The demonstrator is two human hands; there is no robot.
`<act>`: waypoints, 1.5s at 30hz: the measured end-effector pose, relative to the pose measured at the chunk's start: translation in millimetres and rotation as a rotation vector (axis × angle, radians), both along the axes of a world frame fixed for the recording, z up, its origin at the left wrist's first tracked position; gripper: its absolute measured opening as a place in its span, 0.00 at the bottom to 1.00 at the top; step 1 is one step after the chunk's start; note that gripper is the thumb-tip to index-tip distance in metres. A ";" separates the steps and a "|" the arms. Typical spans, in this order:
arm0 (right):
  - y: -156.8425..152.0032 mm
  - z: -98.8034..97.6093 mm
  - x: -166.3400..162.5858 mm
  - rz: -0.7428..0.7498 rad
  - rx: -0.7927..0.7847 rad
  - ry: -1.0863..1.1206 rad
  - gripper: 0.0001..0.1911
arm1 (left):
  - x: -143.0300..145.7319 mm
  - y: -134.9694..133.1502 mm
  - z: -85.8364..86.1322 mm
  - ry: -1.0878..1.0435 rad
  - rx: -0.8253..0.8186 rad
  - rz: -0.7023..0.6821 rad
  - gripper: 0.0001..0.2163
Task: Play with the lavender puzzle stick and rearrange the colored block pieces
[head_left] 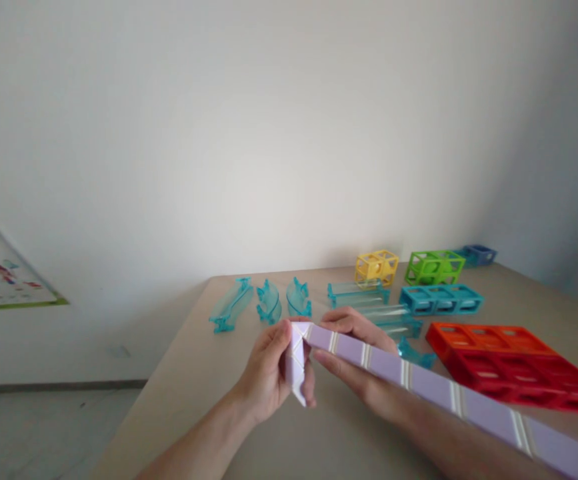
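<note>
A lavender and white snake puzzle [383, 365] is held up in front of me over the table. Its short end is folded down, with crossing white lines at the bend. From there the long straight part runs toward the lower right edge of the view. My left hand [267, 363] is closed round the short folded end, thumb on the near side. Just past the bend, my right hand [351, 325] grips the long part, fingers behind it and thumb below. The puzzle hides part of my right palm and forearm.
On the table [179, 373] lie clear blue track pieces [233, 305], several in all. Yellow [376, 268], green [435, 268], teal [441, 300] and dark blue [479, 255] cube frames stand farther back. A red and orange frame block [513, 367] is at right. A wall rises behind.
</note>
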State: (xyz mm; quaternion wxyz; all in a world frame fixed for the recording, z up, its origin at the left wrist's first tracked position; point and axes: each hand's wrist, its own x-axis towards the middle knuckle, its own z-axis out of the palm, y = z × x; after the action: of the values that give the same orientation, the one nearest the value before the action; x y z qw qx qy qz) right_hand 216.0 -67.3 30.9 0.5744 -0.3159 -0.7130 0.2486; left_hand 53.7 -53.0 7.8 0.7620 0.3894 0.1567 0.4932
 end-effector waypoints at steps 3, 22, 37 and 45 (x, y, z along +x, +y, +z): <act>4.7 0.0 3.0 0.141 0.006 -0.019 0.10 | -6.2 0.8 3.8 0.015 -0.097 -0.061 0.17; 17.9 -13.3 11.6 0.442 -0.323 0.313 0.13 | -14.8 6.4 5.8 0.041 -0.308 -0.381 0.14; 21.6 -9.8 7.0 0.513 -0.573 0.316 0.16 | -14.3 -6.9 10.9 1.009 0.484 0.195 0.13; 14.2 -3.6 6.9 0.554 -0.362 0.270 0.11 | -7.6 -6.9 10.4 0.515 0.021 -0.116 0.16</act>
State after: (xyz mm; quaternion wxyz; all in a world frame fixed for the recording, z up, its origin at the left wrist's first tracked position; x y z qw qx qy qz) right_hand 222.8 -53.2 27.2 0.5091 -0.1714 -0.6335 0.5569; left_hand 46.1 -59.8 18.2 0.7198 0.5182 0.3177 0.3352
